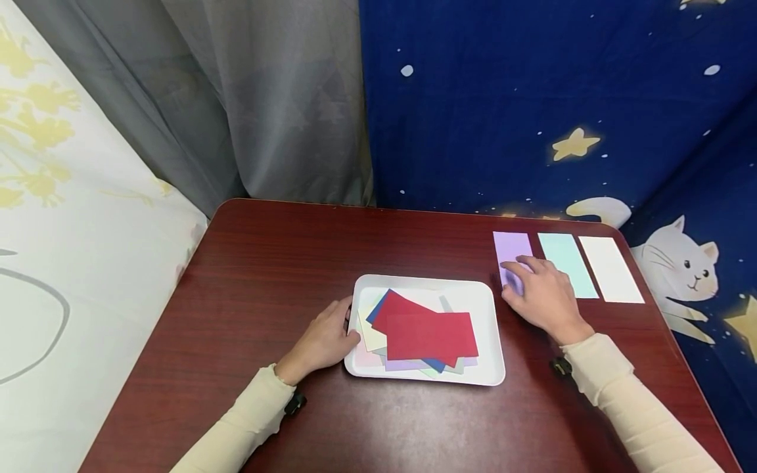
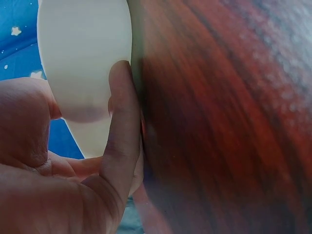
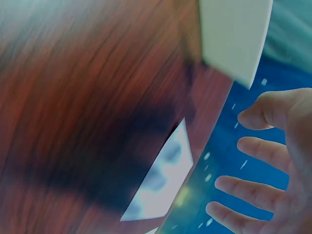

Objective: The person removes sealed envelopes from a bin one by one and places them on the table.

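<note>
A white tray (image 1: 489, 338) holds a loose pile of coloured paper cards, with two red cards (image 1: 430, 336) uppermost. My left hand (image 1: 324, 338) grips the tray's left side, thumb at the rim and fingers against its outer wall in the left wrist view. Over the near part of a purple card (image 1: 511, 244) hovers my right hand (image 1: 543, 295), fingers spread and nothing between them. That hand's shadow falls on the card in the right wrist view. Beside the purple card lie a mint green card (image 1: 568, 263) and a white card (image 1: 612, 270), in a row.
Under the red cards, edges of blue, cream, lilac, pink and green cards stick out. The dark red wooden table (image 1: 278, 256) ends behind the row of cards, against a blue curtain (image 1: 473, 131) and a grey one (image 1: 290, 98).
</note>
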### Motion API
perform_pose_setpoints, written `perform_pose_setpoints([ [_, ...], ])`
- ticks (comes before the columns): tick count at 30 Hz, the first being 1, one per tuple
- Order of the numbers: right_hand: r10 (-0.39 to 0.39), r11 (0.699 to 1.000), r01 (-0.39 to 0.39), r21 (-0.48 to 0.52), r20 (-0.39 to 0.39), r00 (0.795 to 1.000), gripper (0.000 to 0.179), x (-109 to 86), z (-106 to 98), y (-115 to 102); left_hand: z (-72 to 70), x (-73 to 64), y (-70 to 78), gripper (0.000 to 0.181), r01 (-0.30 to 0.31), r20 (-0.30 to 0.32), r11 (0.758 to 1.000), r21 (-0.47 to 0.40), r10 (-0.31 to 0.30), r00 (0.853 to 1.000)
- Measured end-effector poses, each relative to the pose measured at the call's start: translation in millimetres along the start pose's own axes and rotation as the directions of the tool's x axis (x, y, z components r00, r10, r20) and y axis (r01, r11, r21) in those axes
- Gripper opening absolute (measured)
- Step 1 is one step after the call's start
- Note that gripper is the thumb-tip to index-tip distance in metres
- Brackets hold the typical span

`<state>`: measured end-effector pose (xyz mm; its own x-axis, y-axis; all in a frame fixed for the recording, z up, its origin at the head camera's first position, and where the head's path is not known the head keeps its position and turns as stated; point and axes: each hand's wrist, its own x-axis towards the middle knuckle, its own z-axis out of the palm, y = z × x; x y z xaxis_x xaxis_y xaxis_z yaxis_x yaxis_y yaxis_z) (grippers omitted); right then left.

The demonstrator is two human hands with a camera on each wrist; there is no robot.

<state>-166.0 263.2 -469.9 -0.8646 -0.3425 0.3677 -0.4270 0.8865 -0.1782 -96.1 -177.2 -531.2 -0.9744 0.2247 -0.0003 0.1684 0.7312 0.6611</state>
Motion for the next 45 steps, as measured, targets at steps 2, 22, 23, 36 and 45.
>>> perform_pose_setpoints([
  [2, -0.034, 0.999, 0.034, 0.009, -0.012, 0.999, 0.042, 0.9, 0.3, -11.3, -0.6, -0.3, 0.4, 0.069, -0.004, 0.002, 1.000, -0.002, 0.004, 1.000],
  [22, -0.187, 0.982, 0.184, 0.034, 0.205, 0.961, 0.050, -7.3, -3.1, -93.2, -3.3, -1.6, 5.6, 0.071, 0.030, 0.021, 0.999, -0.011, -0.030, 0.999],
  [23, -0.197, 0.980, 0.193, 0.039, 0.221, 0.955, 0.051, -8.0, -3.8, -96.6, -3.4, -1.7, 5.7, 0.071, 0.030, 0.021, 0.999, -0.013, -0.030, 0.999],
  [36, -0.353, 0.935, 0.322, 0.148, 0.472, 0.808, 0.069, -9.8, -4.5, -116.5, -3.9, -2.5, 5.2, 0.069, 0.029, 0.026, 0.999, -0.013, -0.029, 0.999],
  [45, -0.411, 0.911, 0.368, 0.184, 0.466, 0.783, 0.070, -9.7, -1.2, -116.0, -3.4, -2.2, 4.6, 0.070, 0.015, 0.017, 1.000, -0.012, -0.014, 1.000],
])
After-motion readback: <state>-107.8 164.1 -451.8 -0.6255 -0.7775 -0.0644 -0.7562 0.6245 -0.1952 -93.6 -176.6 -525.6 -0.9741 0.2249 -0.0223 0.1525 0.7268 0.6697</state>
